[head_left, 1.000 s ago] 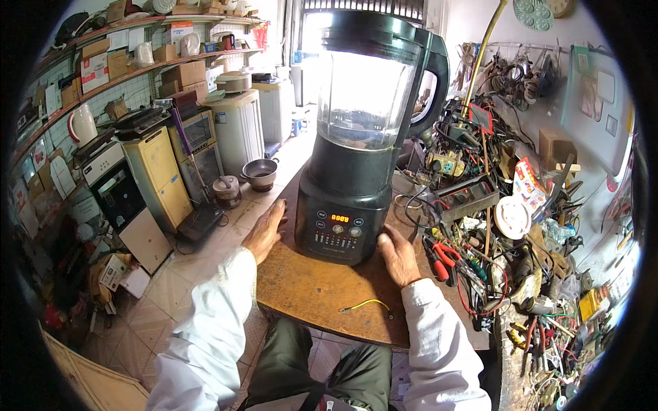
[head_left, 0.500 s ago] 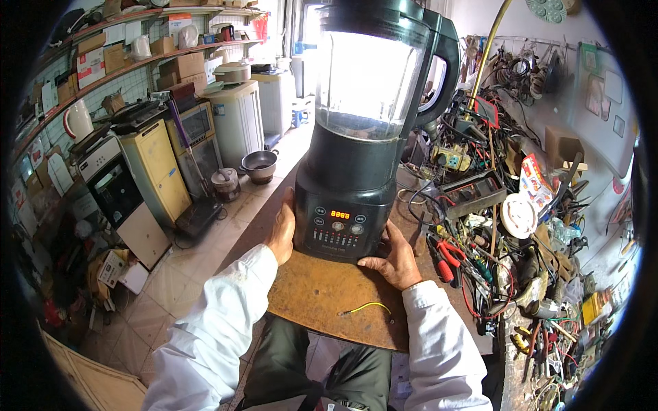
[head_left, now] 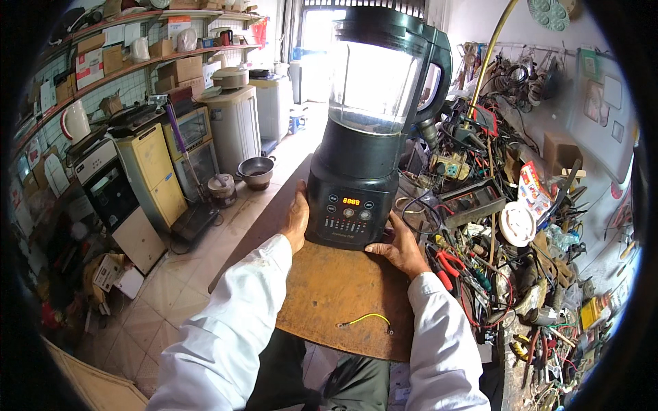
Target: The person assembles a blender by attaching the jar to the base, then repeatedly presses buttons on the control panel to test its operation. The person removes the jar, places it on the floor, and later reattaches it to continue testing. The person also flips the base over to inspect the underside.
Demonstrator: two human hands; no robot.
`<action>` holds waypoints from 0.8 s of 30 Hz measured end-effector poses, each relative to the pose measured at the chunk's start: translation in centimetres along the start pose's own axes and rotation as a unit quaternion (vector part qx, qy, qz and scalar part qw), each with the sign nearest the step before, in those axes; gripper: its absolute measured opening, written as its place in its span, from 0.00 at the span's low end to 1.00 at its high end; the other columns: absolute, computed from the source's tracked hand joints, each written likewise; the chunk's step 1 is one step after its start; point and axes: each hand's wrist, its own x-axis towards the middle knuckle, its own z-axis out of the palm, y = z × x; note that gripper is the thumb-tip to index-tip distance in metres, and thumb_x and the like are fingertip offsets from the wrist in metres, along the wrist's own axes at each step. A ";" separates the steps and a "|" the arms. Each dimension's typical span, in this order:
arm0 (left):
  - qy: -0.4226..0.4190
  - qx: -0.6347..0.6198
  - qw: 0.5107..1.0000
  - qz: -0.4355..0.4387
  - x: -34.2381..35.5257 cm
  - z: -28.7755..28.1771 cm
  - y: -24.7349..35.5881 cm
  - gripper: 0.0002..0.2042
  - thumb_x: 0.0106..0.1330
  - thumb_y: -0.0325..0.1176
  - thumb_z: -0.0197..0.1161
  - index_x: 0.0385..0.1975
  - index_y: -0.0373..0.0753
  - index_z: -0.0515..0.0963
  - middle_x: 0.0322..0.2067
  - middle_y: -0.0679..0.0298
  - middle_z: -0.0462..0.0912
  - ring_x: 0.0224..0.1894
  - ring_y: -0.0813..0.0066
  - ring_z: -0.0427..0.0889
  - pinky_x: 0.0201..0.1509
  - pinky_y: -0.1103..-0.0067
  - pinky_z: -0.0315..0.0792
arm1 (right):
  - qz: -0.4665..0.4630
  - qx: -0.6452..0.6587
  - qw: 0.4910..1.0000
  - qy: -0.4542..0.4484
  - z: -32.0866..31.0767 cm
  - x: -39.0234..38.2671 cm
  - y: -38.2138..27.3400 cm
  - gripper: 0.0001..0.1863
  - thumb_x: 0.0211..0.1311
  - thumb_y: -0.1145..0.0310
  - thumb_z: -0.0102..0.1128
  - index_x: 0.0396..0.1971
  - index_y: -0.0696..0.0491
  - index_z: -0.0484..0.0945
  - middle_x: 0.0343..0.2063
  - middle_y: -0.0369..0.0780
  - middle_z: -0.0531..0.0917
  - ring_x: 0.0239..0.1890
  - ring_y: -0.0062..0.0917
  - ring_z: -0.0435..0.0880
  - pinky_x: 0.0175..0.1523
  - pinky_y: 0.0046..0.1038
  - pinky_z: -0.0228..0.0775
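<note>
A black countertop blender [head_left: 353, 181] with a transparent jar and a handle on its right stands on the brown wooden table [head_left: 329, 294]. Orange digits glow on its control panel. My left hand [head_left: 296, 220] presses against the left side of the base. At the lower right of the base, my right hand [head_left: 401, 248] grips it, thumb along the front edge and fingers partly hidden behind. Near the table's front edge lies a short yellow-green wire [head_left: 367, 318] with metal ends, apart from both hands.
To the right, a bench is heaped with pliers [head_left: 449, 264], cables, a white round part [head_left: 517, 224] and an open dark box [head_left: 474, 203]. Old cabinets [head_left: 154, 175] and a metal pot [head_left: 256, 171] stand on the floor at left, beneath loaded shelves.
The blender has shifted away from me and slightly to the right, both hands moving with it and keeping their hold. More of the tabletop shows in front of it.
</note>
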 end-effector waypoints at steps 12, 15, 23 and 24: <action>-0.084 -0.026 0.994 0.059 -1.9 0.8 1.8 0.43 0.81 0.69 0.40 0.80 0.35 0.59 0.81 0.57 0.58 0.82 0.65 0.55 0.84 0.69 0.48 | 0.015 -0.083 0.992 0.092 -0.2 -1.1 3.3 0.55 0.49 0.70 0.89 0.75 0.66 0.63 0.64 0.52 0.81 0.69 0.35 0.79 0.72 0.36 0.70; -0.083 0.024 0.993 0.074 -3.2 -0.5 3.3 0.45 0.78 0.70 0.46 0.80 0.34 0.59 0.81 0.54 0.59 0.82 0.63 0.56 0.84 0.69 0.49 | 0.017 -0.112 0.990 0.087 1.5 -1.5 0.1 0.49 0.53 0.72 0.86 0.73 0.66 0.66 0.58 0.50 0.86 0.60 0.31 0.86 0.65 0.33 0.78; -0.226 0.280 0.924 0.132 -1.8 -3.7 3.2 0.72 0.48 0.56 0.85 0.83 0.36 0.36 0.81 0.44 0.48 0.84 0.50 0.47 0.87 0.61 0.45 | 0.007 -0.226 0.969 0.096 1.3 -1.9 0.8 0.50 0.51 0.70 0.87 0.72 0.65 0.67 0.62 0.54 0.82 0.61 0.40 0.85 0.66 0.37 0.78; -0.207 0.354 0.898 0.163 -1.9 -3.6 3.3 0.74 0.45 0.51 0.88 0.83 0.36 0.34 0.80 0.44 0.51 0.83 0.48 0.50 0.87 0.64 0.48 | 0.008 -0.231 0.968 0.094 1.4 -1.9 0.8 0.49 0.51 0.70 0.86 0.72 0.64 0.67 0.62 0.55 0.81 0.62 0.41 0.85 0.66 0.37 0.78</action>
